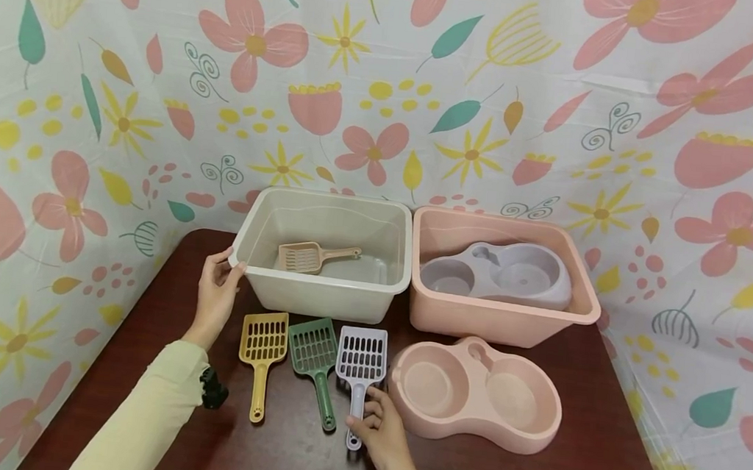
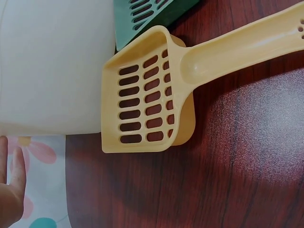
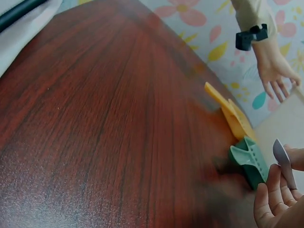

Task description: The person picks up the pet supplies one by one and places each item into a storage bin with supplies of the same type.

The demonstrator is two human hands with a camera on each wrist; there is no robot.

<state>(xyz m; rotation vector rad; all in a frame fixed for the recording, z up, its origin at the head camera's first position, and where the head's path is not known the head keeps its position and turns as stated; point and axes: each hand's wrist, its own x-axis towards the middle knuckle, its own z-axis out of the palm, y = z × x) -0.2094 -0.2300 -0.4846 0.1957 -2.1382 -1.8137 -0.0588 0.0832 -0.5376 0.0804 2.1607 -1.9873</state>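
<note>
My left hand (image 1: 215, 292) grips the left front corner of the off-white litter box (image 1: 319, 295), thumb at the front rim. A beige litter scoop (image 1: 302, 258) lies inside that box. My right hand (image 1: 384, 431) pinches the handle of a lavender litter scoop (image 1: 358, 392), whose slotted head points toward the box. To its left lie a green litter scoop (image 1: 321, 378) and a yellow litter scoop (image 1: 261, 370). The left wrist view shows the yellow scoop (image 2: 190, 71) large. In the right wrist view, the lavender scoop (image 3: 283, 161) stands edge-on between thumb and fingers.
A pink litter box (image 1: 496, 317) stands right of the off-white one and holds a grey-lavender double pet bowl (image 1: 533, 273). In front of it sits a pink double pet bowl (image 1: 475, 412), close to my right hand. A floral cloth (image 1: 388, 81) hangs behind the dark wooden table (image 1: 604, 459).
</note>
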